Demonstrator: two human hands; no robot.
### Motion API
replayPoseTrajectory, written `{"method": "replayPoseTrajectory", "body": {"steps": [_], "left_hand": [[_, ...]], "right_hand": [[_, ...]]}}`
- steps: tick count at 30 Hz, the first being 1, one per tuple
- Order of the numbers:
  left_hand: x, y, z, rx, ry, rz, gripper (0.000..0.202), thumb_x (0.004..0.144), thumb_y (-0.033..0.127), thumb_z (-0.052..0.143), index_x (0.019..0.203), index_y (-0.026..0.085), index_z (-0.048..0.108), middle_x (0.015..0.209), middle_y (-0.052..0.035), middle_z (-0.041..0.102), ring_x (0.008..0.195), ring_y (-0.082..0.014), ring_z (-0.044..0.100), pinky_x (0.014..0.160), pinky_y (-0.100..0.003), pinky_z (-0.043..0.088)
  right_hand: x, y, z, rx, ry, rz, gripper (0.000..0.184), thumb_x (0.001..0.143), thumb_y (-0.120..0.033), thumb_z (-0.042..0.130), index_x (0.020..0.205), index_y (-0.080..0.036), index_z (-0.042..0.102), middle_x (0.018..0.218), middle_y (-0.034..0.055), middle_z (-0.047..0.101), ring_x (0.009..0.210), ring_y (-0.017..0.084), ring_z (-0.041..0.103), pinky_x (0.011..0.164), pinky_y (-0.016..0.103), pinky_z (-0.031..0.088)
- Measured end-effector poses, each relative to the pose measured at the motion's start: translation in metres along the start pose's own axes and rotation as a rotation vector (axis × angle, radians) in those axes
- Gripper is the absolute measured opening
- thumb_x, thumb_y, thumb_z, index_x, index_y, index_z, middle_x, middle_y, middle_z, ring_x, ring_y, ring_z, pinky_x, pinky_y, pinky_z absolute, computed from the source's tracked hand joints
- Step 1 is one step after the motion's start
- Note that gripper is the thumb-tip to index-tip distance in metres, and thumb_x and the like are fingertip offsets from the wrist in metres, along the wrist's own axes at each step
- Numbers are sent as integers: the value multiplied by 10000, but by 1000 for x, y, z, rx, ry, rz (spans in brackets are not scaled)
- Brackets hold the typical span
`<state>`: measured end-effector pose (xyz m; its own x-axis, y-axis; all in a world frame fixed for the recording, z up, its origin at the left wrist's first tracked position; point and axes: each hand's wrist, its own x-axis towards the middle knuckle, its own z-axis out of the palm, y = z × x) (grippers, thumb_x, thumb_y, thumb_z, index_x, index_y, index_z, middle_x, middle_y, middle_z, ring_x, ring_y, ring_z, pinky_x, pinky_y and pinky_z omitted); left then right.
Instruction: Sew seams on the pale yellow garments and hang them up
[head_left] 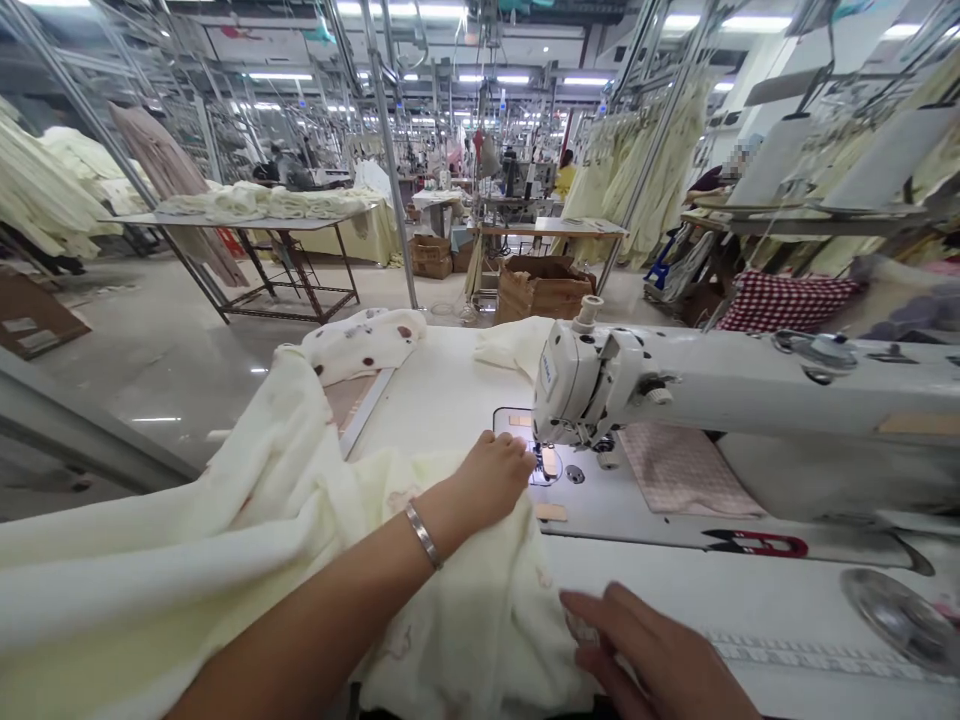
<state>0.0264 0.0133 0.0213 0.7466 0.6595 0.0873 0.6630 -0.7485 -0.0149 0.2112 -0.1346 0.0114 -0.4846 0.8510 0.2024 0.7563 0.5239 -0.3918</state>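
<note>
A wide piece of cream fleece fabric (465,610) with faint printed outlines spreads over the table front and trails off to the left. My left hand (495,480), with a silver bracelet at the wrist, is closed on its upper edge, right beside the needle area of a white sewing machine (585,390). Lower down, by the fabric's right edge, my right hand (660,650) is curled with thumb and forefinger around something small and pale, too blurred to name. Spotted white fabric (367,345) lies at the table's far left corner.
Red-handled thread snips (757,543) lie on the machine bed, near a pinkish cloth (682,470) under the arm. A round metal dish (896,615) stands at right. Beyond are a cardboard box (544,290) and a side table (262,222) piled with cream pieces.
</note>
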Motion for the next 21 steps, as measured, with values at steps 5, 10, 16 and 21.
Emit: {"method": "replayPoseTrajectory", "body": {"steps": [5, 10, 16, 21], "left_hand": [[-6, 8, -16, -31, 91, -207, 89, 849, 181, 521, 931, 152, 539, 989, -87, 549, 934, -251, 481, 811, -408, 359], [-39, 41, -7, -116, 94, -245, 114, 885, 192, 477, 966, 169, 553, 1087, -84, 563, 1013, -246, 491, 864, -401, 380], [-63, 41, 12, -226, 86, -166, 337, 925, 316, 422, 1242, 205, 443, 1421, -80, 364, 1287, -255, 317, 1062, -454, 228], [-44, 15, 8, -313, 79, -83, 392, 904, 392, 451, 1261, 230, 444, 1397, -70, 396, 1236, -255, 370, 1019, -447, 289]], "right_hand": [[51, 6, 5, -226, -21, -101, 349, 828, -124, 487, 1159, -219, 541, 774, 20, 613, 653, 168, 587, 559, 261, 400], [54, 15, 16, -243, -8, -112, 170, 837, -149, 500, 937, -208, 625, 693, 14, 590, 601, 154, 533, 540, 260, 326], [42, 23, 16, -185, -13, -139, 199, 863, -171, 475, 1005, -219, 606, 710, 9, 597, 629, 162, 547, 570, 264, 348], [53, 33, 12, -193, -52, -130, 238, 869, -184, 485, 1080, -227, 586, 764, 12, 631, 664, 179, 585, 598, 281, 392]]}}
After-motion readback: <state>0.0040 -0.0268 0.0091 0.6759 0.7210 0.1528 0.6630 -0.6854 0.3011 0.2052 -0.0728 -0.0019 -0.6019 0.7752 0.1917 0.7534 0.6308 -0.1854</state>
